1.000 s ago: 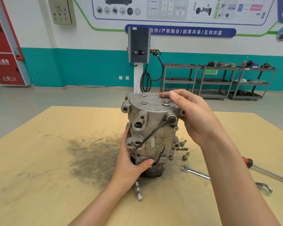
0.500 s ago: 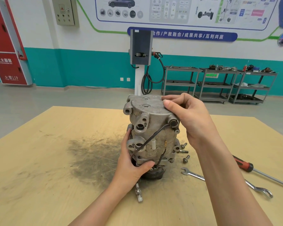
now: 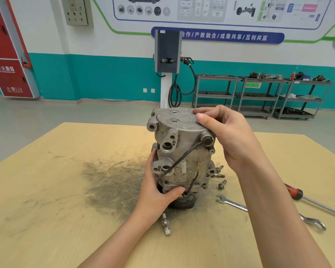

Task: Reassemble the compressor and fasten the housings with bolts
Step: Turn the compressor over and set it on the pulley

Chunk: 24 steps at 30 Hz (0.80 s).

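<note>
A grey metal compressor [image 3: 184, 151] stands upright on its pulley end in the middle of the wooden table [image 3: 56, 190], with a black wire running down its side. My left hand [image 3: 157, 190] grips its lower housing, thumb across the front. My right hand [image 3: 224, 136] holds the top housing's right edge, thumb on the flat top face. Three loose bolts [image 3: 219, 176] lie on the table just right of the compressor's base.
A combination wrench [image 3: 269, 211] lies right of the compressor, and a red-handled screwdriver [image 3: 306, 198] beyond it. The wire's white connector [image 3: 166, 225] lies in front of the base. A dark greasy smear [image 3: 112, 182] marks the table on the left. Shelving carts stand far behind.
My right hand's thumb has slid a little across the top housing; the view has shifted slightly. The compressor and my left hand have stayed in place.
</note>
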Tool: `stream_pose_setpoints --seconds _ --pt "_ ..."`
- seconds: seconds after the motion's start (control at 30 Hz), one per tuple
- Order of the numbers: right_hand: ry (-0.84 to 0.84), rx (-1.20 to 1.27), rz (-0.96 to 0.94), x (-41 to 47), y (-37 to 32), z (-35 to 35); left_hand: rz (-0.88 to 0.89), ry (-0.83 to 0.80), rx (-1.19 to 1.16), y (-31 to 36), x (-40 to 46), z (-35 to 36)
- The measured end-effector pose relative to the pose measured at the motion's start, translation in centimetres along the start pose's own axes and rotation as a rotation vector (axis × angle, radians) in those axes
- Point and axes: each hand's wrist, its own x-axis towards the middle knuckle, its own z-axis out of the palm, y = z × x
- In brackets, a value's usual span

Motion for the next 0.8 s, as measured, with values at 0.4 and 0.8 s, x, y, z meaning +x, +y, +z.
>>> stream_pose_setpoints --seconds 0.4,0.8 --pt "-0.069 0.024 0.017 0.10 -0.18 -0.29 0.004 -0.003 -0.003 -0.21 0.08 0.01" --pt "-0.090 0.043 0.037 0.18 -0.18 -0.72 0.027 0.012 -0.020 -0.27 0.12 0.07"
